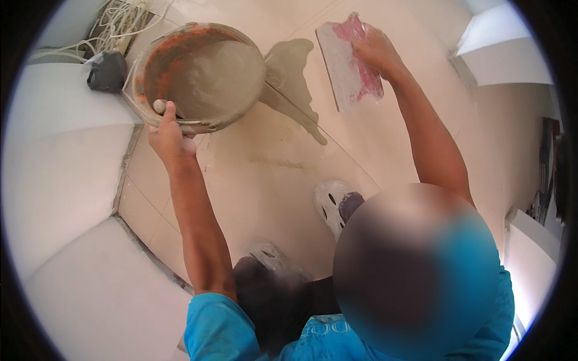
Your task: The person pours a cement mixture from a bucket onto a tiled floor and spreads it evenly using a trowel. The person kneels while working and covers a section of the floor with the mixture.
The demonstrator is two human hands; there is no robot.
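**Left Hand on Bucket Rim, Right Hand on Float**

Seen from the head camera, a person's left hand [173, 137] grasps the near rim of a round, mortar-caked bucket [149, 75], the thumb laid over the edge and the other fingers mostly hidden behind the wrist and rim. Beside the thumb sits a pale round knob [159, 106]; what it belongs to cannot be made out. Orange shows through on the bucket's inner wall, above a wet grey mix [211, 78] whose depth cannot be judged.

Right of the bucket and well apart from it, the right hand [376, 53] is closed around the pinkish-red grip of a flat rectangular float [338, 66], some of its fingers concealed by the grip. Whether the float's underside touches the floor cannot be told. Between bucket and float, a grey spill [295, 69] spreads over the tiles [355, 144].

Just left of the bucket lies a black bundle [107, 72], its contents unseen; beyond it, pale cables [123, 24] run out at the picture's edge. On the near side of the bucket, a blurred disc [415, 271] covers much of the person's body. One pale shoe [328, 201] is partly cut off by it; the other [268, 253] is hazy.
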